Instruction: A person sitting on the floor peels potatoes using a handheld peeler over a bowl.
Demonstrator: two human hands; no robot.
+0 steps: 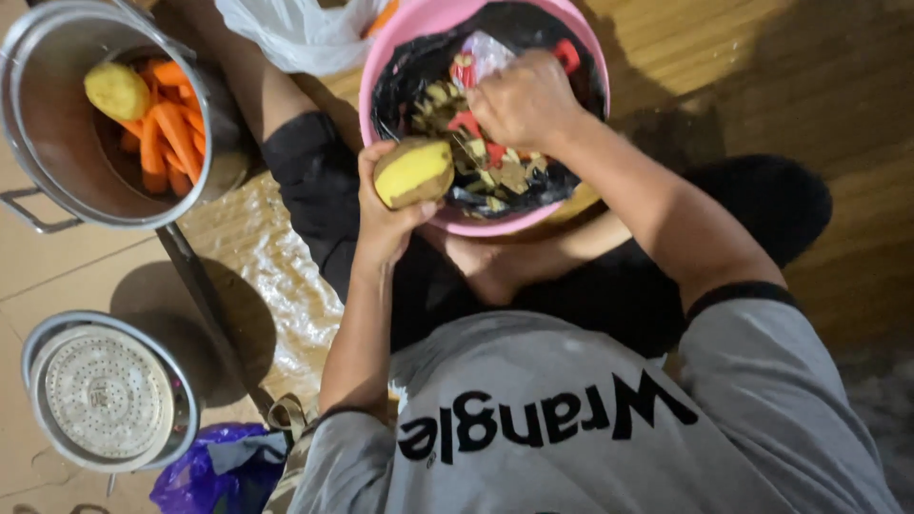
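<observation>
The left hand (386, 214) is closed around a partly peeled potato (413, 172), gripping it from below with the fingers wrapped on the unpeeled brown end; the yellow peeled face points up. The potato is held at the near rim of a pink basin (386, 57) that rests on the floor between the person's legs. The basin is lined with a black bag (409, 67) and contains vegetable peelings (495, 176).

The right hand (524, 100) is curled shut over the peelings inside the basin. Whether it holds a peeler or knife cannot be told; the fingers hide it.

Handling judgement: the potato appears firm, dense and moderately heavy for its size. The peeled surface is probably wet and slippery, so the secure hold is on the remaining skin, with the fingers spread around the thick middle. It is not fragile.

Toward the far left corner of the floor, a steel pot (38, 114) holds peeled carrots (167, 133) and one peeled potato (116, 90). A second steel pot with a perforated steamer insert (103, 395) stands at the near left, just beside a purple bag (205, 466). A white plastic bag (295, 33) lies at the far edge, near the basin.
</observation>
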